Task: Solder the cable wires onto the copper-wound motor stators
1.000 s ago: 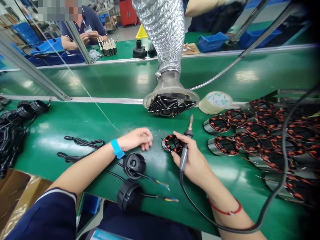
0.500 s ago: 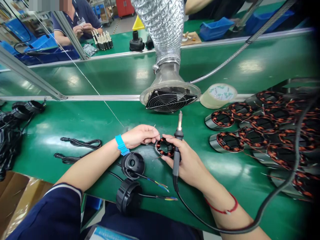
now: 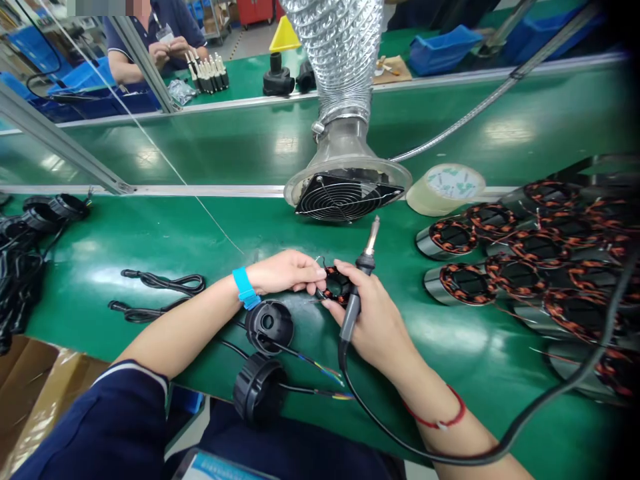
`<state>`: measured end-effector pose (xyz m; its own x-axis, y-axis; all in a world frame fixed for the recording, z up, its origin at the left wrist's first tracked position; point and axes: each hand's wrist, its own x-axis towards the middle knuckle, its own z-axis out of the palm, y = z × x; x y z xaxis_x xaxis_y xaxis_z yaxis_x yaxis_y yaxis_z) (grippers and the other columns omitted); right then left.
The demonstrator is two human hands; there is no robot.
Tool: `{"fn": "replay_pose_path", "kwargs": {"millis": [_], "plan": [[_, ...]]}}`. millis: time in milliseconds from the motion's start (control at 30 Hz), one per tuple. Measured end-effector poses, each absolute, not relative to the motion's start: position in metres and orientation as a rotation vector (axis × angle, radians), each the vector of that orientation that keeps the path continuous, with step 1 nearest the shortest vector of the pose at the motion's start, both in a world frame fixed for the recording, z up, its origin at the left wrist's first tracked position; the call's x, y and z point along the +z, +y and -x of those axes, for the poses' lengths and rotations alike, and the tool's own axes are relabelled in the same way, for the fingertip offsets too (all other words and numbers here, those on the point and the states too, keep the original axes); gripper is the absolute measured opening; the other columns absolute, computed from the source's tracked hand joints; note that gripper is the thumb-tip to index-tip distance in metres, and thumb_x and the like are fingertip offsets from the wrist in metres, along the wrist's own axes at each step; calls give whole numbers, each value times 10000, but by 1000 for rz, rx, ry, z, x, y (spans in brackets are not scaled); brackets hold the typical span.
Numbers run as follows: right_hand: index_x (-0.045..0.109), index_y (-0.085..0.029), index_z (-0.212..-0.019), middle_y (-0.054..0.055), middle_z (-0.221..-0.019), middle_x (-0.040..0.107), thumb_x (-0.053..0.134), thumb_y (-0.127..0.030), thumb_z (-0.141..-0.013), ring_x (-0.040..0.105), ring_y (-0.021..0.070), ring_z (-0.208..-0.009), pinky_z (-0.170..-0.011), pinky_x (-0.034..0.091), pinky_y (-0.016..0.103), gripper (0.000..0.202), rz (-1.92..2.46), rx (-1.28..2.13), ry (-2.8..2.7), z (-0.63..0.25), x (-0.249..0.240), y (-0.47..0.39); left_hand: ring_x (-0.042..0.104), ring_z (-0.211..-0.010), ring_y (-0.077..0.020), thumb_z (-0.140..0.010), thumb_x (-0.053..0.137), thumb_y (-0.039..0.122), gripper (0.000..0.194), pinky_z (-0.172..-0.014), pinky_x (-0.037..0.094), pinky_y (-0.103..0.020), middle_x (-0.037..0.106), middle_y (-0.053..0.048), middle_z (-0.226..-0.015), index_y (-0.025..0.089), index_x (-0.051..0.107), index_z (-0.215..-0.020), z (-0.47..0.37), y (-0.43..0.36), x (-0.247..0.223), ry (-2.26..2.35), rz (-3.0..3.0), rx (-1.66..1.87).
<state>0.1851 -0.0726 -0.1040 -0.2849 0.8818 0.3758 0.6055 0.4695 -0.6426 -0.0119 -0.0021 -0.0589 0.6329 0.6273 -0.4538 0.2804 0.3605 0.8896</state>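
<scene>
My right hand (image 3: 380, 317) is closed around a soldering iron (image 3: 353, 312), its bare metal tip slanting up and away from me. The fingers of that same hand also steady a small motor stator (image 3: 338, 288), a ring with copper windings, on the bench. My left hand (image 3: 287, 272) pinches at the stator's left edge, where a thin wire (image 3: 318, 259) pokes up by the fingertips. The pinching fingers partly hide the stator. Just below the left wrist lie two round black caps (image 3: 271, 325) with cables, their coloured wire ends pointing right.
Several wound stators (image 3: 453, 237) stand on the right. A fume extractor (image 3: 345, 193) hangs ahead, beside a tape roll (image 3: 447, 190). Coiled black cables (image 3: 167, 283) lie left, with more caps and cables (image 3: 20, 267) beyond. The iron's cord (image 3: 520, 427) loops across my right forearm. A co-worker (image 3: 165, 47) sits opposite.
My left fingers have moved slightly right, closer over the stator's edge. The soldering iron has tilted, its tip now leaning further right. The view has shifted slightly.
</scene>
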Motion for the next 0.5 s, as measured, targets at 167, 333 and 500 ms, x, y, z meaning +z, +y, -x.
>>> {"fn": "replay_pose_path", "kwargs": {"millis": [167,333,500], "plan": [[445,-229,-1333,135,-1205,608,555,-432,-920,599,311,-1057,-869,518,484,473,1368,424,-1940,-183,-105,-72,425,-532,-50,-846,635,459,364,-526,303,-195,562,27,-630,108,617,-752,18,-2,-55,926,-1367,179],[433,-219,-1339,137,-1216,606,563,-399,-916,587,312,-1082,-888,514,479,477,1345,402,-1922,-185,-106,-71,453,-568,-62,-830,657,415,321,-550,309,-202,650,-28,-688,97,690,-796,22,-1,-61,767,-1350,97],[419,-242,-1356,125,-1224,610,577,-380,-911,603,298,-1085,-882,519,462,492,1280,471,-2007,-194,-104,-66,435,-551,-69,-858,596,475,384,-548,325,-213,661,-36,-714,105,697,-834,15,-2,-58,749,-1426,113]]}}
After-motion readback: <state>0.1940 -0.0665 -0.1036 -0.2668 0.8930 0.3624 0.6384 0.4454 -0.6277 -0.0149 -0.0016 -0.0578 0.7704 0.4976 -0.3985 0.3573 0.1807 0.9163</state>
